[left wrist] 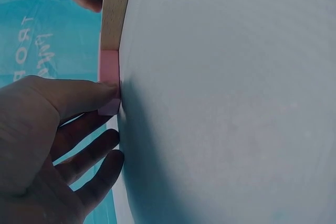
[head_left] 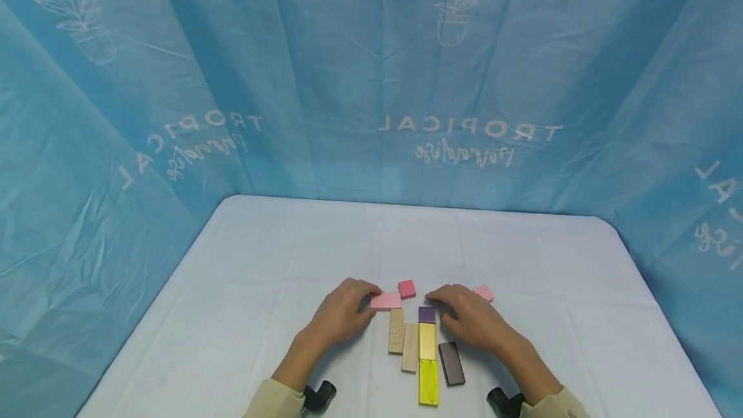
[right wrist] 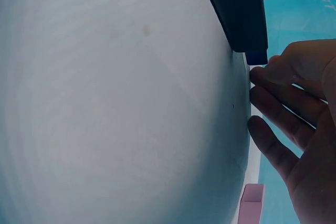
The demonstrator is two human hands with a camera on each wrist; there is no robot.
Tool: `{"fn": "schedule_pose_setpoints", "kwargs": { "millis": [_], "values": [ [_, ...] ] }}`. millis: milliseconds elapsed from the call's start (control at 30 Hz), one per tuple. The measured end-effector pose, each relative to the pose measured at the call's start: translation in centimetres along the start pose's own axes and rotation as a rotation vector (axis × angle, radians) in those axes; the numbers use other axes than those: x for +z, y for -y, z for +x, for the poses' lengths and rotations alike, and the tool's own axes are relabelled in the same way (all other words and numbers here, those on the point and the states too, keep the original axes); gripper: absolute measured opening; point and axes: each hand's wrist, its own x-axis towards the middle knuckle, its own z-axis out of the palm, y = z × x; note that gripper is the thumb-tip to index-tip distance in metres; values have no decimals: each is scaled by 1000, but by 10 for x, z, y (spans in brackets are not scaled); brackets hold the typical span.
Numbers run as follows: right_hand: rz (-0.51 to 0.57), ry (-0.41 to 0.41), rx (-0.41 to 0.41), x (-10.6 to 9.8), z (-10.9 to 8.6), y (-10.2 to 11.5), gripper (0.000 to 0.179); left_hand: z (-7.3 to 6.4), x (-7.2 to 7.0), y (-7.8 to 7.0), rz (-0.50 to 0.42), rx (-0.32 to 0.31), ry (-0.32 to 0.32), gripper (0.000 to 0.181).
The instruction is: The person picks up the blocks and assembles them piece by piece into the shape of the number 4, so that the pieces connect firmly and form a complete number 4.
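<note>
In the head view my left hand (head_left: pixel 342 311) pinches the left end of a pink block (head_left: pixel 386 302), thumb on its near side and index finger at its far side. The left wrist view shows the thumb pressed on this pink block (left wrist: pixel 109 69), which lies against a wooden block (left wrist: pixel 116 11). My right hand (head_left: pixel 473 316) rests beside the purple block (head_left: pixel 426 315), its loosely bent fingers at the block's far right corner. In the right wrist view those fingertips (right wrist: pixel 257 95) spread along the table by the purple block's end (right wrist: pixel 256 57).
Below the purple block runs a column of a pale yellow block (head_left: pixel 427 342) and a bright yellow block (head_left: pixel 428 382). Two wooden blocks (head_left: pixel 396 331) stand left, a dark brown block (head_left: pixel 451 364) right. A red block (head_left: pixel 407 289) and another pink block (head_left: pixel 483 292) lie farther back.
</note>
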Motion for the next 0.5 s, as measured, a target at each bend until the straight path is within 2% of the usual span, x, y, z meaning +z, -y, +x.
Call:
{"fn": "schedule_pose_setpoints", "kwargs": {
  "millis": [200,500],
  "values": [
    [5,2,-5,1,-1,0,37,-1,0,-1,-1,-11,14,31],
    [-3,1,-5,-1,-1,0,36,-1,-2,-2,-25,8,22,32]
  ]
}}
